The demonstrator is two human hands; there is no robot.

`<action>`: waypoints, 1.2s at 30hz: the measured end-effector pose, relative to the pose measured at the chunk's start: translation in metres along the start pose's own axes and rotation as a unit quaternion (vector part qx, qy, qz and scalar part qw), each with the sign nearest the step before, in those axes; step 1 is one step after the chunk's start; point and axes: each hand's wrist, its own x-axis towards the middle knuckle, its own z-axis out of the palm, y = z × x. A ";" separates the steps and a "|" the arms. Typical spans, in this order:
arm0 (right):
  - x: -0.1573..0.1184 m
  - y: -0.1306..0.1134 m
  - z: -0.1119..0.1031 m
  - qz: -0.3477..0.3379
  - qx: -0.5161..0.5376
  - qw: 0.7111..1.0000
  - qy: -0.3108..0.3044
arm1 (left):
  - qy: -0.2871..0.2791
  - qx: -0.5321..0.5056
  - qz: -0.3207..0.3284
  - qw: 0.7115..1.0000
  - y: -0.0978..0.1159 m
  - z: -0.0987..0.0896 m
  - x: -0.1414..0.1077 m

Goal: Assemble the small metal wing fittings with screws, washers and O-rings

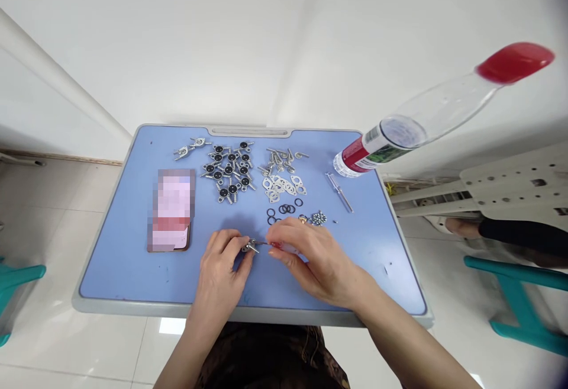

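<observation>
2 hands (261, 261) pinch a metal fitting (251, 246), apparently, near black O-rings (284, 209).

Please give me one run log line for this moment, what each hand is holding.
left hand: holds small metal fitting | right hand: pinches thin pin | nearby: black O-rings

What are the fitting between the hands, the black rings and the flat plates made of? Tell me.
The fitting looks like plated metal, from its silvery glint. The black rings look like matt rubber, from their dull surface. The flat plates look like stamped metal, perhaps aluminium or plated steel; their pale sheen cannot settle which.
</observation>
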 end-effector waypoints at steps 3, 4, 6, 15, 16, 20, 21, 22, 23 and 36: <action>0.003 -0.001 -0.003 0.013 0.033 0.999 -0.024 | 0.001 -0.003 -0.001 1.000 -0.001 0.000 0.000; 0.004 -0.001 -0.004 0.018 0.044 0.998 -0.035 | 0.002 -0.006 0.000 1.000 -0.001 0.001 0.000; 0.004 -0.001 -0.004 0.023 0.053 0.997 -0.046 | 0.001 -0.010 0.000 1.000 -0.002 0.001 0.000; 0.005 0.001 0.003 -0.063 -0.074 0.995 0.032 | -0.001 -0.017 -0.002 1.000 -0.002 0.001 0.000; 0.005 0.000 0.001 -0.057 -0.051 0.997 0.019 | 0.000 -0.017 -0.002 1.000 -0.002 0.001 0.000; 0.005 -0.004 0.000 -0.030 0.030 0.999 -0.001 | -0.003 -0.021 -0.004 1.000 -0.003 0.001 0.000; 0.004 -0.003 0.001 -0.035 0.025 0.999 0.011 | -0.005 -0.021 -0.006 1.000 -0.002 0.001 0.000; 0.003 -0.003 0.003 -0.042 0.010 0.999 0.027 | -0.007 -0.021 -0.009 1.000 -0.002 0.001 0.000; 0.003 -0.002 0.004 -0.051 -0.010 0.998 0.046 | -0.009 -0.019 -0.012 1.000 -0.001 0.000 0.001; 0.003 -0.002 0.009 -0.050 -0.041 0.996 0.069 | -0.005 -0.017 -0.014 1.000 -0.002 0.000 0.001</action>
